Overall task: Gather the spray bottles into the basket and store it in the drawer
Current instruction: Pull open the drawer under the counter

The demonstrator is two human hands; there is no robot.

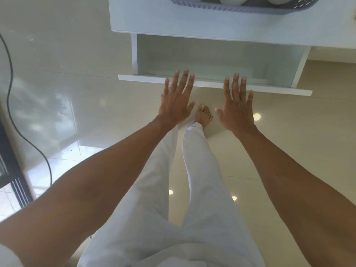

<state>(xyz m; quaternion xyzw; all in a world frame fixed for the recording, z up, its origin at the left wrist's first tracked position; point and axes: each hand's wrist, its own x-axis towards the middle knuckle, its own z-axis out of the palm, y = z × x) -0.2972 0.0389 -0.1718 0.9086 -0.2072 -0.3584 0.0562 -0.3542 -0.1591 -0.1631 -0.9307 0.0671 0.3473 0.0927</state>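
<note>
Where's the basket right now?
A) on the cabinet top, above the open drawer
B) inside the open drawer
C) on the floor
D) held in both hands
A: the grey basket sits on the white cabinet top, while the drawer below is pulled open and looks empty, and the left hand and right hand are spread flat, holding nothing.

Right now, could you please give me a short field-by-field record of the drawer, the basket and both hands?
drawer: open, pulled out from the white cabinet, nothing visible inside
basket: grey, on top of the cabinet, not in the drawer, cut off by the frame edge
basket contents: white rounded items, too cropped to identify
left hand: open, fingers spread, at the drawer front, holding nothing
right hand: open, fingers spread, at the drawer front, holding nothing
task state: basket not yet stored
</note>
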